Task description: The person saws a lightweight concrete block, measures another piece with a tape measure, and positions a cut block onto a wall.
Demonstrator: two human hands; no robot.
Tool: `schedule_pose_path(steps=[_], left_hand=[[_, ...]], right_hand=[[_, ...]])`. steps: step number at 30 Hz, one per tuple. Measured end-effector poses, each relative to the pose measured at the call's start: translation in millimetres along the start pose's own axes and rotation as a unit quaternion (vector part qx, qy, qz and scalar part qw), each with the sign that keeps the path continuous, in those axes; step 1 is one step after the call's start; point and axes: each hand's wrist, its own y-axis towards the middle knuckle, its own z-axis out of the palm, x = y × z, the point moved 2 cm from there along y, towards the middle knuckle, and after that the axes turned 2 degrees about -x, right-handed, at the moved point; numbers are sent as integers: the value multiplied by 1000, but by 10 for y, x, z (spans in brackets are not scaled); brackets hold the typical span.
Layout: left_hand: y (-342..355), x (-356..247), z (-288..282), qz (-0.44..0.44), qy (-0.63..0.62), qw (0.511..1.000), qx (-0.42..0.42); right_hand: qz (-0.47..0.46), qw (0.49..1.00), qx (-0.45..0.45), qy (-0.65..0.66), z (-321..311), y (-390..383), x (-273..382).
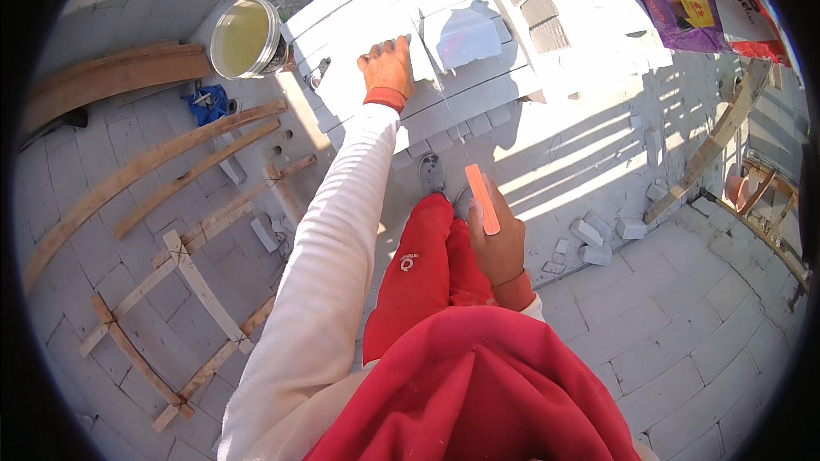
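Observation:
My right hand [498,243] is closed around the orange handle of a hand saw [482,199]. Its thin blade, seen almost edge-on, runs forward to a white block [422,60] on a stack of pale blocks [342,43]. My left hand [389,68] presses down on the white block with curled fingers, left of the blade. Right of the blade, the far part of the block surface [468,38] lies in bluish shade. How deep the blade sits in the block I cannot tell.
A bucket of yellowish liquid [243,38] stands left of the stack, near a blue bag [207,105]. Wooden strips and a nailed frame [205,299] lie on the left. Block offcuts [595,239] lie on the right, below a slanting plank [713,145]. A purple-and-white sack [696,4] is far right.

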Motion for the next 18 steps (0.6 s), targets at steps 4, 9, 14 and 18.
schedule_pose_path(steps=[4,9,14,18], left_hand=[[68,96,-85,-23,26,999,28],[-155,-269,14,1,0,1000,-14],[20,-60,-82,-13,1,1000,2],[-15,108,-102,-14,12,1000,11]], right_hand=[[-29,998,-20,44,-178,-490,-110],[-70,996,-57,9,251,863,-86],[-10,998,-34,50,50,-93,-165],[-3,998,-16,53,-45,-337,-87]])
